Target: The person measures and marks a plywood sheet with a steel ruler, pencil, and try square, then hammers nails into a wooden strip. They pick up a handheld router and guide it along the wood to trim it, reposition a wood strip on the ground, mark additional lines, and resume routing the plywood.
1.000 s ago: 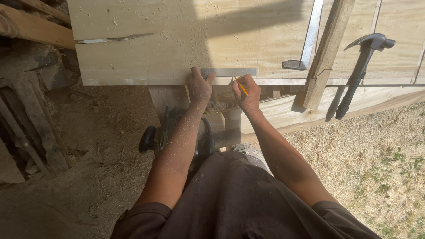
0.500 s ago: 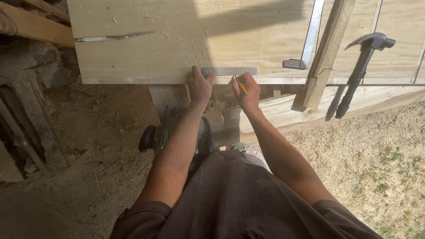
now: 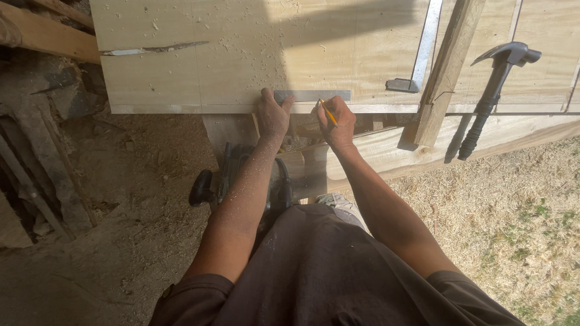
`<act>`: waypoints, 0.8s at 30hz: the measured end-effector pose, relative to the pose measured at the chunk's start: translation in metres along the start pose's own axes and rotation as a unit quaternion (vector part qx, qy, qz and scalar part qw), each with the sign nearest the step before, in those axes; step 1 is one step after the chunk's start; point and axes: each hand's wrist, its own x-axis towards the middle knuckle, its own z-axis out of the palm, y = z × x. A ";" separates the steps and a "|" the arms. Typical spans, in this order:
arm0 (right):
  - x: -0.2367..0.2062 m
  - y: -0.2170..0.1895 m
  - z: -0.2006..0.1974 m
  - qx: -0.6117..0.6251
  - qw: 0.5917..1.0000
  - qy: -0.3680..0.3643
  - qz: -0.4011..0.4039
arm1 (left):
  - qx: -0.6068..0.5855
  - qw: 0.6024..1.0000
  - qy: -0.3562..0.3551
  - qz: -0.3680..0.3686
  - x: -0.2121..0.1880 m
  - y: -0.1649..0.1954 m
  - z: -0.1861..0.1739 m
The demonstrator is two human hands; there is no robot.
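Almost nothing has moved since the earlier pictures. Both hands stay at the near edge of the big board, and the right hand has only shifted a tiny bit.

The left hand [image 3: 273, 115] is in the middle of the frame, a little above the center. It lies flat and spread, with its fingers pressing down on the left end of a thin metal ruler [image 3: 314, 95]. It grips nothing; it just holds the ruler in place.

The right hand [image 3: 338, 121] is just to the right of the left hand. It is curled shut around a yellow pencil [image 3: 328, 112]. The pencil tip points up and to the left, toward the bottom edge of the ruler, and looks to be touching it or very nearly so.

The ruler lies flat on the wide wooden board [image 3: 241, 54] that fills the top of the frame. Its long side runs left to right, along the near edge of the board. It sits right above both hands. The right hand is nearer to the free middle part of the ruler.

A black hammer [image 3: 492, 96] leans at the upper right, well apart from the hands. A metal square [image 3: 417, 54] lies on the board beside a slanted wooden stick [image 3: 444, 72]. A power saw [image 3: 226, 178] rests on the dirt below the left arm.
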 end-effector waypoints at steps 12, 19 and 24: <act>0.003 0.000 0.001 -0.022 1.000 -0.011 0.020 | -0.003 1.000 -0.006 -0.003 -0.001 0.001 -0.001; 0.002 -0.002 0.000 -0.007 1.000 -0.014 0.020 | -0.014 1.000 -0.009 -0.009 0.000 0.000 -0.001; 0.005 -0.003 0.000 -0.010 1.000 -0.007 0.017 | 0.001 1.000 0.011 0.014 0.001 0.000 0.000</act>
